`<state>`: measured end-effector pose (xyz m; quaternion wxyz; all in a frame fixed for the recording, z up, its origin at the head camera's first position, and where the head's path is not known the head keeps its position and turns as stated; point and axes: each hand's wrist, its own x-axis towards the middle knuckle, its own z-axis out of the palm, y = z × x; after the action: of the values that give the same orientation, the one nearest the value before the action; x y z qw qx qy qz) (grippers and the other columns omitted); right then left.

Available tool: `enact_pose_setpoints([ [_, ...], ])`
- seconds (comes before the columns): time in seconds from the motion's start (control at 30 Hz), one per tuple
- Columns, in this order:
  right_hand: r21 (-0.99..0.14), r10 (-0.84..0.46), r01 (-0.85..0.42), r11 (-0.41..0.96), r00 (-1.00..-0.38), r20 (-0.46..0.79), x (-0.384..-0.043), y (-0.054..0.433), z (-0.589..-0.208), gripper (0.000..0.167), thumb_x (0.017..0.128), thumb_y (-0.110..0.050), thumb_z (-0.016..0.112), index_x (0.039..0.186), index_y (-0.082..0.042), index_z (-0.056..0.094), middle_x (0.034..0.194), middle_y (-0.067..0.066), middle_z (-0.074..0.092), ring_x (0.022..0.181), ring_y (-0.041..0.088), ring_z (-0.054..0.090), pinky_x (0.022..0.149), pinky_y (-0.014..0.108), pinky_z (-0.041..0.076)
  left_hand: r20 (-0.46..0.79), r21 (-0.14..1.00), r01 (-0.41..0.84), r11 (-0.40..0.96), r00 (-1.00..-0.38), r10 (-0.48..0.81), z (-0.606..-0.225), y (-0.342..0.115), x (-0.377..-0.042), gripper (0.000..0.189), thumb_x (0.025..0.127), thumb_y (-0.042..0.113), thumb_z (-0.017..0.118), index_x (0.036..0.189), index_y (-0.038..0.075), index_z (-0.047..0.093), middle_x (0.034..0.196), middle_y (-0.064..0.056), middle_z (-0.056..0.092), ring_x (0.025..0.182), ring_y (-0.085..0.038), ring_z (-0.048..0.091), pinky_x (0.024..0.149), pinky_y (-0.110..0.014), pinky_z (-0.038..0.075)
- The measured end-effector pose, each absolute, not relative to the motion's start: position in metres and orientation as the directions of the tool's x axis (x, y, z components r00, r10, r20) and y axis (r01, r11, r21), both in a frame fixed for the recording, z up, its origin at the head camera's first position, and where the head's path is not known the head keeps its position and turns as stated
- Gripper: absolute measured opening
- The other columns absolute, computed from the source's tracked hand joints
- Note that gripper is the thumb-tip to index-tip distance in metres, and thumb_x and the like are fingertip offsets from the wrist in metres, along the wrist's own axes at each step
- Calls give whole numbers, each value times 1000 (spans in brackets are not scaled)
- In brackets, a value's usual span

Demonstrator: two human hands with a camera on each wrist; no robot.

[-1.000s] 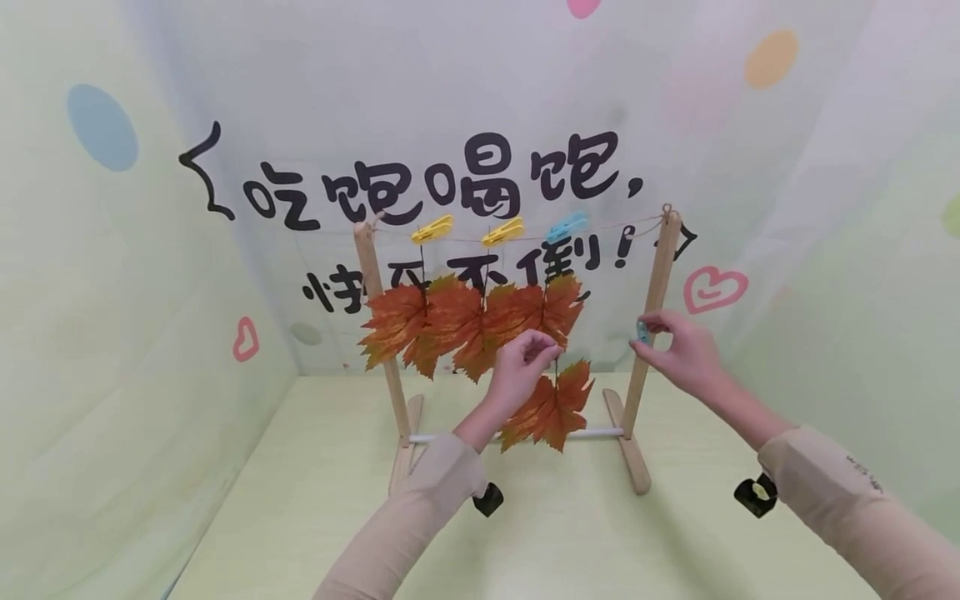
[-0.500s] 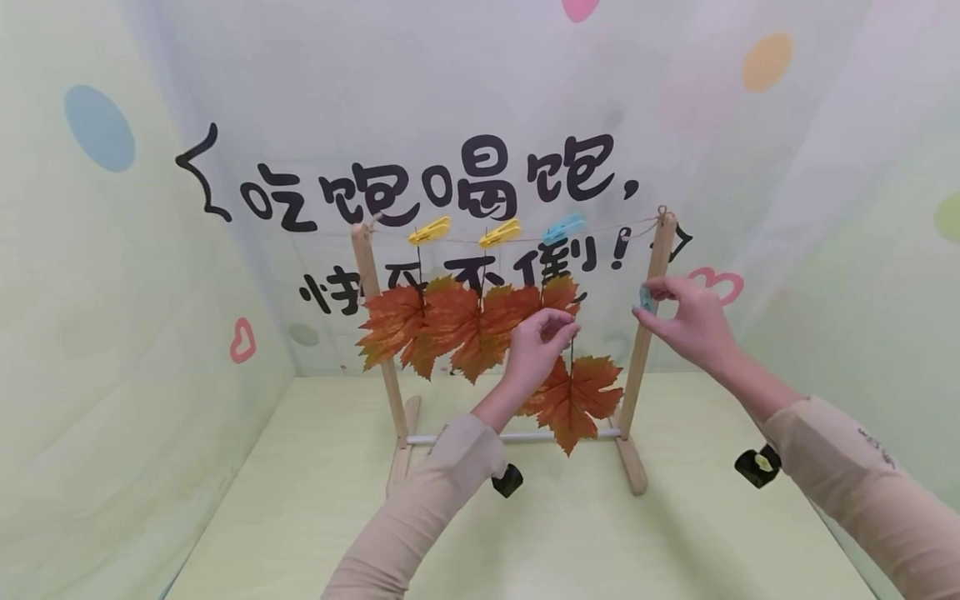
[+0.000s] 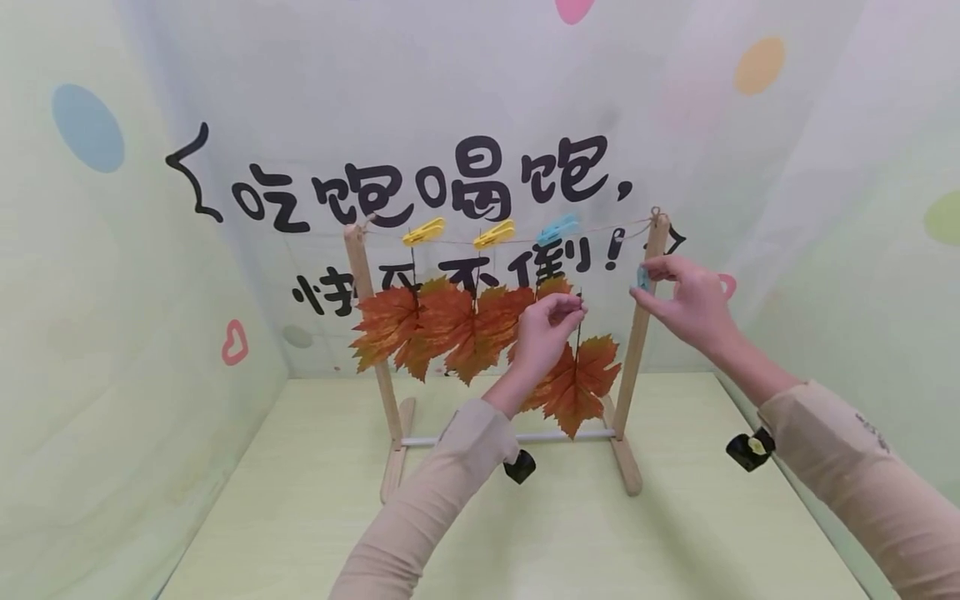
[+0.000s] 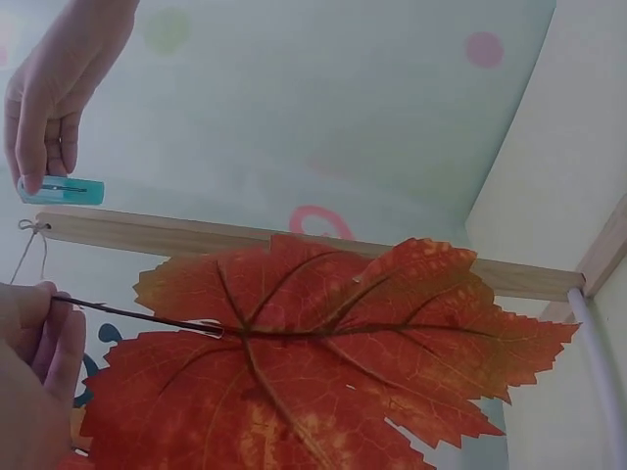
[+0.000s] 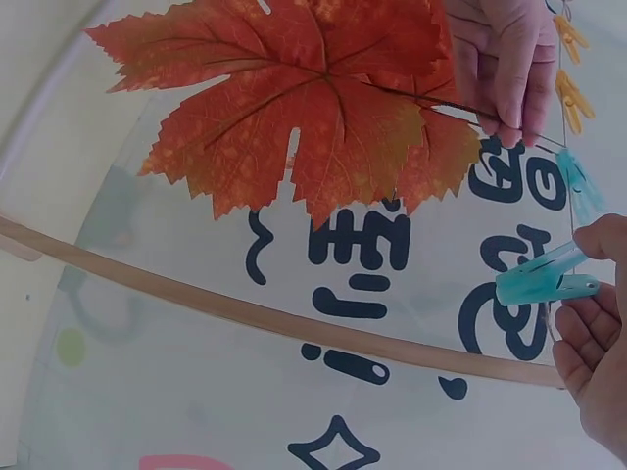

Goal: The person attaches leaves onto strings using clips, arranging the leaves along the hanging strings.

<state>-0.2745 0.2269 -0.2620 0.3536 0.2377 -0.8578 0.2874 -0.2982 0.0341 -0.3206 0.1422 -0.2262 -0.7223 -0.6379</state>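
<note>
My left hand (image 3: 546, 333) pinches the dark stem (image 4: 137, 313) of an orange-red artificial maple leaf (image 3: 576, 383), which hangs below the fingers in front of the rack. Beside the right post, my right hand (image 3: 692, 302) holds a light-blue clothespin (image 5: 539, 276) between thumb and fingers. Along the twine (image 3: 611, 227), two yellow clothespins (image 3: 424, 232) and a blue clothespin (image 3: 558, 230) carry three similar leaves (image 3: 468, 329) by their stems. The rightmost of these is partly hidden behind my left hand. The held leaf's stem tip is lower than the twine in the head view.
The wooden rack has a left post (image 3: 375, 333), a right post (image 3: 636, 358) and a white crossbar (image 3: 562, 436) low between them. It stands on a pale table (image 3: 480, 533). A printed cloth backdrop (image 3: 337, 75) with black lettering closes the back and sides.
My left hand has risen and moved right, lifting the leaf with it. The right hand has gone up slightly along the right post, still holding the blue clothespin.
</note>
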Motion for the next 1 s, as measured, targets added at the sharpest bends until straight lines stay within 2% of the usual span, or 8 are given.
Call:
enact_pose_setpoints([
  [0.33,-330,-195,-611,720,-634,748,-274,227,-251,30,75,-3,71,101,6,60,89,19,65,83,29,60,70,23,39,492,857,507,90,-858,149,-307,43,-314,17,84,11,63,99,3,65,93,-8,66,82,-12,60,74,-19,50],
  [0.7,-349,-192,-611,711,-646,739,-273,224,-241,26,76,-3,70,99,7,61,91,19,65,84,30,60,78,41,46,519,844,528,89,-848,111,-292,49,-326,16,85,9,61,99,1,65,92,-9,66,79,-13,60,72,-19,51],
  [0.87,-363,-166,-602,711,-646,745,-275,224,-237,29,76,-4,70,102,6,61,93,18,65,86,29,60,78,31,45,534,833,543,105,-839,101,-285,55,-331,16,85,10,62,98,1,65,91,-9,67,78,-13,60,70,-18,51],
  [1.0,-378,-157,-613,694,-641,751,-278,225,-234,30,78,-4,70,104,4,61,94,17,65,88,28,60,79,18,41,540,829,547,118,-837,91,-280,61,-336,16,85,11,62,98,2,66,91,-7,67,78,-13,60,70,-17,50],
])
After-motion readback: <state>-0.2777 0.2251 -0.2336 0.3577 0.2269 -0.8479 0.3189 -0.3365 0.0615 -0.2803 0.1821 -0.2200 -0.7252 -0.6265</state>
